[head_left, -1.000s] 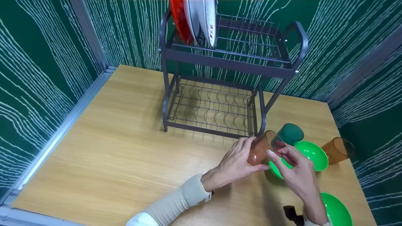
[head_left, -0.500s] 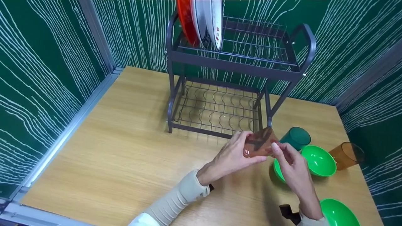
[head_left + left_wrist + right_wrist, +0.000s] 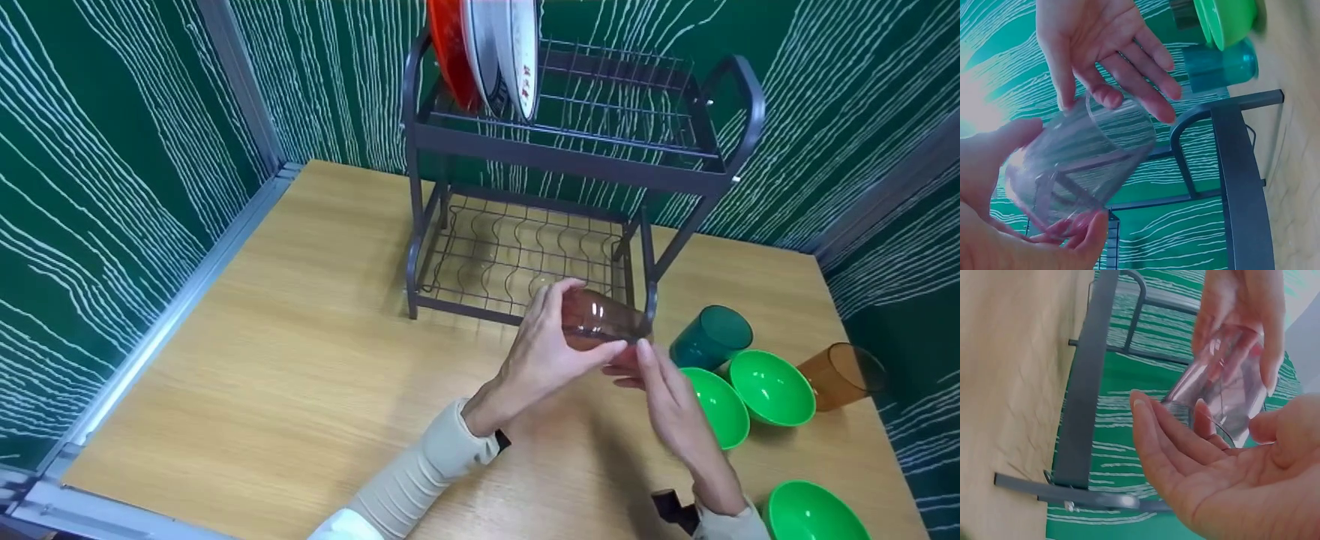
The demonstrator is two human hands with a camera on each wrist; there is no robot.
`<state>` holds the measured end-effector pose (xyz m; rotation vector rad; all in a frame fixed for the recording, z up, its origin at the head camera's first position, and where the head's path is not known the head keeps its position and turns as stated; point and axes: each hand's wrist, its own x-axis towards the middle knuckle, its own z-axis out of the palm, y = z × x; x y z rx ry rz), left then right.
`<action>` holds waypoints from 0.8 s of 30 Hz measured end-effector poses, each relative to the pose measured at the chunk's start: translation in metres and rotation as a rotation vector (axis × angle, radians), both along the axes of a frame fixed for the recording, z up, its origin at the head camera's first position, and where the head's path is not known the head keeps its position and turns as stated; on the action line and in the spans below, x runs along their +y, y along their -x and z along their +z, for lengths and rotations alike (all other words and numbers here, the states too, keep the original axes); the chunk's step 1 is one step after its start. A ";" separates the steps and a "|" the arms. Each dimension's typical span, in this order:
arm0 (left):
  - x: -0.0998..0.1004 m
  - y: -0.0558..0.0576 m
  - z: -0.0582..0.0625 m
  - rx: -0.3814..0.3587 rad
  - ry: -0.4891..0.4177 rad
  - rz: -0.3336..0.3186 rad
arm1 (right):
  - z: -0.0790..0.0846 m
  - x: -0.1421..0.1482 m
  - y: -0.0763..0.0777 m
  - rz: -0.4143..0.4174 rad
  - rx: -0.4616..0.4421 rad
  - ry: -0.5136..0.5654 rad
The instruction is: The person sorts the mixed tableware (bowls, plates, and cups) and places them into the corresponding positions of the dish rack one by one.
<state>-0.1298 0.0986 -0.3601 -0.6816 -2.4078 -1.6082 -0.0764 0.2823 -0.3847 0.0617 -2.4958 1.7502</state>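
Observation:
A clear reddish-brown plastic cup (image 3: 600, 313) is held tilted on its side above the table, in front of the dish rack's right half. My left hand (image 3: 534, 349) grips its base end, thumb below and fingers round the far side. At the cup's rim is my right hand (image 3: 673, 405). The left wrist view shows the see-through cup (image 3: 1081, 154) with its rim between the right thumb and index finger, the other right fingers extended. In the right wrist view, the left hand (image 3: 1241, 304) wraps the cup's far end.
A dark two-tier dish rack (image 3: 570, 157) stands at the back, with upright plates (image 3: 517, 60) on top. At right are a teal cup (image 3: 711, 336), an amber cup (image 3: 836, 375) and green bowls (image 3: 772, 390), (image 3: 716, 409), (image 3: 814, 514). Patterned green walls enclose the table (image 3: 247, 360).
Both hands have moved left with the cup, away from the green bowls. The cup has tipped from a slant to nearly lying on its side. The view has shifted slightly.

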 end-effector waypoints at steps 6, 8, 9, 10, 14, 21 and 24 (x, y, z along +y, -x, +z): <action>0.001 0.005 -0.003 0.007 -0.111 0.061 | -0.009 -0.010 0.006 0.017 -0.033 -0.006; 0.000 0.007 -0.004 -0.001 -0.131 0.073 | -0.014 -0.012 0.006 0.012 -0.040 -0.028; 0.000 0.008 -0.005 -0.005 -0.137 0.076 | -0.016 -0.014 0.006 0.010 -0.040 -0.034; 0.000 0.009 -0.006 -0.007 -0.138 0.081 | -0.017 -0.014 0.005 0.008 -0.039 -0.043; -0.001 0.016 -0.008 -0.025 -0.124 0.100 | -0.024 -0.014 0.002 -0.007 -0.043 -0.096; -0.009 0.045 -0.004 0.004 -0.053 0.211 | -0.030 -0.009 -0.007 -0.054 -0.083 -0.195; -0.013 0.063 -0.002 0.044 -0.041 0.247 | -0.034 -0.006 -0.011 -0.061 -0.106 -0.201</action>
